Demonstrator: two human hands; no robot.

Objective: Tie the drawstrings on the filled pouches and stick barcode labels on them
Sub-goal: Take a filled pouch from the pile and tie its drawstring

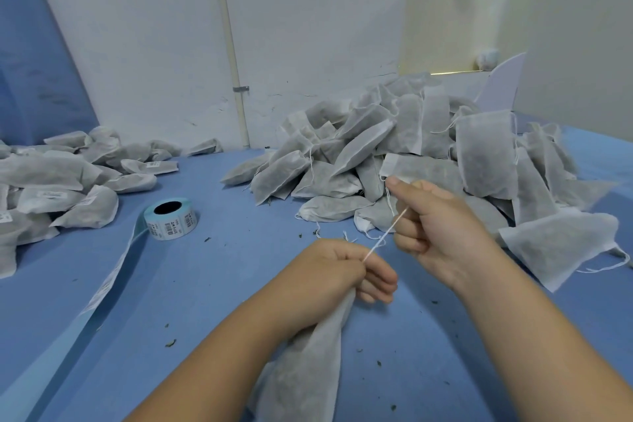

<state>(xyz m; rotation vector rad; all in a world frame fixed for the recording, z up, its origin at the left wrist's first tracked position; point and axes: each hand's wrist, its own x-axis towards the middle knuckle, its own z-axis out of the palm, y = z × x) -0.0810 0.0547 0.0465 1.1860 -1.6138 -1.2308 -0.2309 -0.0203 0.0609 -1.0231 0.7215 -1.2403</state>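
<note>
A filled white pouch (308,367) is seen near the middle of the blue worktop (212,291), its gathered neck gripped in the left hand (329,271). The neck itself is hidden inside the curled fingers (380,279), and the pouch's lower end is cut off by the near edge of the view and partly covered by the left forearm. A thin white drawstring (383,236) is stretched taut from the left fist up and to the right, where it is pinched by the right hand (442,226). The right hand's other fingers are curled in. Whether a knot has been formed cannot be made out.

Just beyond the right hand, a large heap of pouches (411,147) is piled against the far wall, loose strings trailing from several; those at the right are blurred. To the far left a second heap (68,181) is spread out, with small printed labels visible on some of them, and it is cut off by the left edge. Between the heaps a label roll (171,219) is laid on its side, barcodes showing, and a strip of liner (109,281) is trailed from it toward the near left corner. Dark crumbs are scattered over the worktop.
</note>
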